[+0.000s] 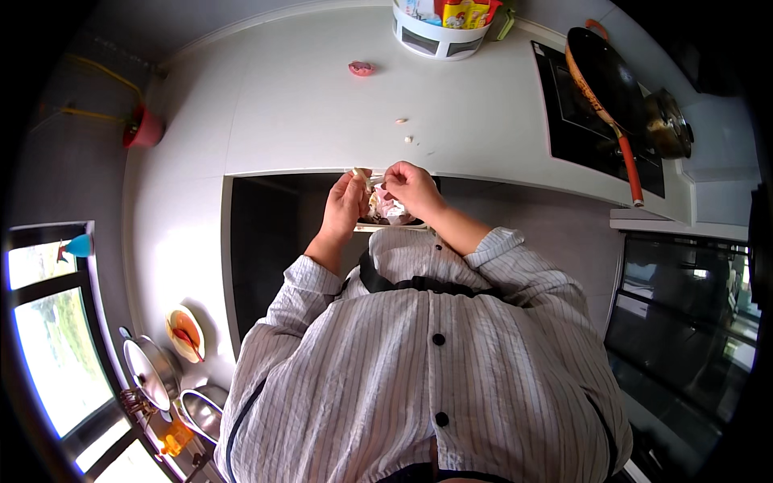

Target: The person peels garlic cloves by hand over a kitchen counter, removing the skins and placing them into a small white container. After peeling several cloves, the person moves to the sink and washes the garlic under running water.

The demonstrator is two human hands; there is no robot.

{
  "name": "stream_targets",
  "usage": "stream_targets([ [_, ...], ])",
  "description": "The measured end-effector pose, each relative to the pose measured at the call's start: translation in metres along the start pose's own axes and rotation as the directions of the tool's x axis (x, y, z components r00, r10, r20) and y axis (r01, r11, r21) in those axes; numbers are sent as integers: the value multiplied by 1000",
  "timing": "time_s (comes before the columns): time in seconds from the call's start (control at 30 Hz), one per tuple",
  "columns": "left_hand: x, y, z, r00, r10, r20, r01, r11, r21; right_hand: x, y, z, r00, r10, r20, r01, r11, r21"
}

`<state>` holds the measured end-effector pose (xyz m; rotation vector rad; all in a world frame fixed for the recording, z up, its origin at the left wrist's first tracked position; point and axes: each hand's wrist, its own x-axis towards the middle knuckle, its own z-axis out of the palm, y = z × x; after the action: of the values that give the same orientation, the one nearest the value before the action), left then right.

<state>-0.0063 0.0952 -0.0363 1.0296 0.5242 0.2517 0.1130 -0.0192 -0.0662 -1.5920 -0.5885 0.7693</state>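
Observation:
Over an open bin (391,228) at the counter's front edge, my left hand (345,202) grips a pale piece (361,175) that looks like a garlic clove. My right hand (415,188) is close beside it, thumb and fingers pinched together on what seems a thin whitish strip of skin (377,179). Below the hands, crumpled pinkish-white wrapping (390,205) and dark scraps lie in the bin. On the counter ahead sit a small pale clove-like piece (401,121) and a whitish bit (409,139). Farther back lies a reddish-pink oval item (362,68), too small to name.
A white round basket (438,45) of packets stands at the back of the counter (302,108). To the right, a wok (607,78) and a metal pot (667,124) rest on the black cooktop (558,130). At left are a bowl with a red spoon (185,333) and a lidded pot (148,371).

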Motion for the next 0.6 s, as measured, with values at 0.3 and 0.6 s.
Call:
stream_targets([
  [0.3, -3, 13, -8, 982, -136, 130, 162, 962, -219, 2, -4, -3, 990, -134, 42, 141, 932, -335],
  [0.6, 1, -1, -15, 970, -172, 171, 177, 984, -11, -6, -47, 11, 943, -327, 68, 334, 915, -226],
])
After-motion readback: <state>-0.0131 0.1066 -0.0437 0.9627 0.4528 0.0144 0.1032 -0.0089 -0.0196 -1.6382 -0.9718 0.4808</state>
